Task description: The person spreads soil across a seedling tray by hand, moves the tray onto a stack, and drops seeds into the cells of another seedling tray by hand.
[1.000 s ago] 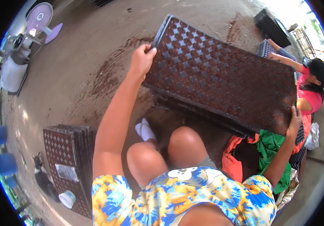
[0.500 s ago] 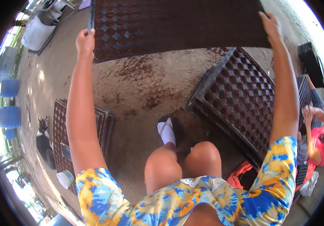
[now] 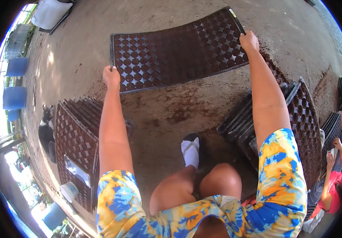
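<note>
Both of my arms are stretched forward, holding up a black seedling tray (image 3: 175, 55) by its two short ends. Dark brown soil fills its round cells. A thicker layer covers the middle, while the pale gaps between cells show at both ends. My left hand (image 3: 111, 77) is closed round the lower part of the left rim. Higher up, my right hand (image 3: 249, 41) grips the right rim, so the tray slants upward to the right and sags in the middle. Below my hands, soil lies scattered on the ground.
On my left stands a stack of filled trays (image 3: 77, 137), bearing a shiny flat object (image 3: 77, 171) and a white tub (image 3: 69, 191). Another tray stack (image 3: 304, 115) is at my right. Beyond are a dog (image 3: 46, 131), blue barrels (image 3: 14, 98) and a person in pink (image 3: 337, 188).
The tray appears smaller and farther down in view, tilted up to the right. Its middle soil cover has shrunk, baring cells at the right end. Both hands keep hold; the view has shifted.
</note>
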Motion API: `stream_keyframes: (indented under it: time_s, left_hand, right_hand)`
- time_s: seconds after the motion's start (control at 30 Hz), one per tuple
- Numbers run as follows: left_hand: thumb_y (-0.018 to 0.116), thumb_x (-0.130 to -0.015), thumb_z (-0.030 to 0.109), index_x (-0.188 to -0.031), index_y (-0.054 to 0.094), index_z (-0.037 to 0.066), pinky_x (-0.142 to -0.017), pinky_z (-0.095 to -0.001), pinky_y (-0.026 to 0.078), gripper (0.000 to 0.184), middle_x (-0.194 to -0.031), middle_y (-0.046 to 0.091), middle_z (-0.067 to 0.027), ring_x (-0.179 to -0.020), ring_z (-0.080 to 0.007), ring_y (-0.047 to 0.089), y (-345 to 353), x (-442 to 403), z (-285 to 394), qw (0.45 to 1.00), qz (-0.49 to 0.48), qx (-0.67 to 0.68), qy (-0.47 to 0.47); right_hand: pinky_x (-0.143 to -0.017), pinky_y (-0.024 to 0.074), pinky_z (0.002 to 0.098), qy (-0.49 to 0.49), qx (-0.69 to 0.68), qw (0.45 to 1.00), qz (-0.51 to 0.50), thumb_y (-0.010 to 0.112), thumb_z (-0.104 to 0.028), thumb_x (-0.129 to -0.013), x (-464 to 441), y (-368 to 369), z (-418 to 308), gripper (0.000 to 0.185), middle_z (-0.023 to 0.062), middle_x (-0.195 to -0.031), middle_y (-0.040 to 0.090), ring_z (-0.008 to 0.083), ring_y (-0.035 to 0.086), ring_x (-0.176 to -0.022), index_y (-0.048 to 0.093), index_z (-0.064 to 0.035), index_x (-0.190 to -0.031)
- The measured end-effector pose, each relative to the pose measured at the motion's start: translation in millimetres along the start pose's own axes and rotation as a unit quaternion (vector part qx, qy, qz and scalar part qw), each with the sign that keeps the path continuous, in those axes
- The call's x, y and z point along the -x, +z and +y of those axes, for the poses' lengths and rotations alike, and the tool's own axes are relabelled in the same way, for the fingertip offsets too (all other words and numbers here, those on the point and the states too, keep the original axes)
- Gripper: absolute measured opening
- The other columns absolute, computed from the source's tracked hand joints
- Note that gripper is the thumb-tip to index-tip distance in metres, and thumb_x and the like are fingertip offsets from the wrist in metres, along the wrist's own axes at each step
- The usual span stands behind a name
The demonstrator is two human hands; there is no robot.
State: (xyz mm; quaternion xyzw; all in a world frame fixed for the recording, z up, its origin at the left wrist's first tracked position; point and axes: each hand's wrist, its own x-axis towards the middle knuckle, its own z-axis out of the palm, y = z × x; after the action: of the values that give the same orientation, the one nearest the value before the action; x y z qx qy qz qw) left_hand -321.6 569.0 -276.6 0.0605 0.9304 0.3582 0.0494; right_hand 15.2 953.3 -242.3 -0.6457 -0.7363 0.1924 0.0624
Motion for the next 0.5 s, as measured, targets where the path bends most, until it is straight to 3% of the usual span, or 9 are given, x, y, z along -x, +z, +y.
stream_keyframes:
  time_s: [0.07, 0.37, 0.5]
  left_hand:
    - [0.056, -0.087, 0.016, -0.110, 0.056, 0.002, -0.081, -0.0374, 0.045, 0.027, -0.099, 0.063, -0.0157, -0.090, -0.0277, 0.060, 9.1, 2.8, -22.2, 0.998, -0.014, 0.012, -0.053]
    - [0.059, -0.086, 0.016, -0.103, 0.057, 0.003, -0.074, -0.0343, 0.045, 0.022, -0.089, 0.062, -0.0105, -0.081, -0.0213, 0.058, 17.7, 24.6, -93.8, 0.994, -0.041, 0.038, -0.094]
    - [0.058, -0.085, 0.015, -0.107, 0.058, 0.003, -0.075, -0.0357, 0.045, 0.025, -0.092, 0.063, -0.0134, -0.083, -0.0227, 0.059, 19.5, 42.6, -96.3, 0.988, -0.021, -0.029, -0.147]
  right_hand:
    - [-0.090, 0.0443, 0.0421, 0.000, 0.011, 1.000, 0.006, 0.051, -0.031, -0.084, -2.0, 17.6, 8.0, 0.037, 0.0142, -0.117, 0.058, 0.0320, 0.054, -0.111, 0.058, -0.0100, -0.113]
    - [-0.092, 0.0438, 0.0414, 0.024, 0.119, 0.988, -0.099, 0.053, -0.032, -0.083, -5.1, 56.7, 54.1, 0.040, 0.0146, -0.120, 0.057, 0.0316, 0.052, -0.113, 0.058, -0.0095, -0.116]
    - [-0.092, 0.0437, 0.0403, 0.047, 0.138, 0.980, -0.139, 0.054, -0.028, -0.081, -14.4, 71.7, 74.9, 0.039, 0.0166, -0.120, 0.056, 0.0314, 0.053, -0.112, 0.060, -0.0063, -0.113]
